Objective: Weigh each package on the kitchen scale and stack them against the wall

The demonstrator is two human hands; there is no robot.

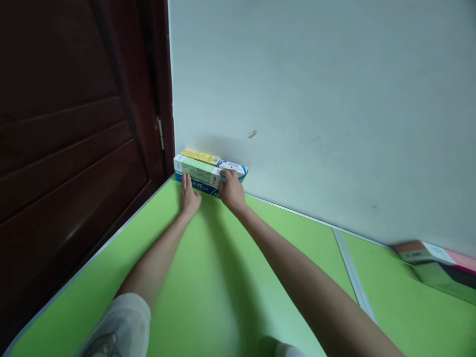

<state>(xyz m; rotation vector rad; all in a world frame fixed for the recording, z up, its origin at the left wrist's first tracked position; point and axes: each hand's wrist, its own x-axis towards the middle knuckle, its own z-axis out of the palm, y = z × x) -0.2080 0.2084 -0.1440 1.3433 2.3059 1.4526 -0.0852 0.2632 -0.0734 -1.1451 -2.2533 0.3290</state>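
Observation:
Several long slim cartons, like toothpaste boxes, are stacked against the wall in the corner by the door. In front, a white and pale green carton (199,169) lies on a dark blue carton (201,186). Behind it are a yellow carton (201,156) and a white and blue carton (235,166). My left hand (189,197) rests its outstretched fingers against the front of the stack, thumb apart. At the right end, my right hand (232,191) has its fingers curled over the end of the pale green carton, hiding that corner.
A dark wooden door (74,198) stands on the left. The pale wall (316,99) rises behind the cartons. Green flooring (201,277) is crossed by a grey strip (353,272) at right. More boxes (439,255), blurred, lie against the wall at far right.

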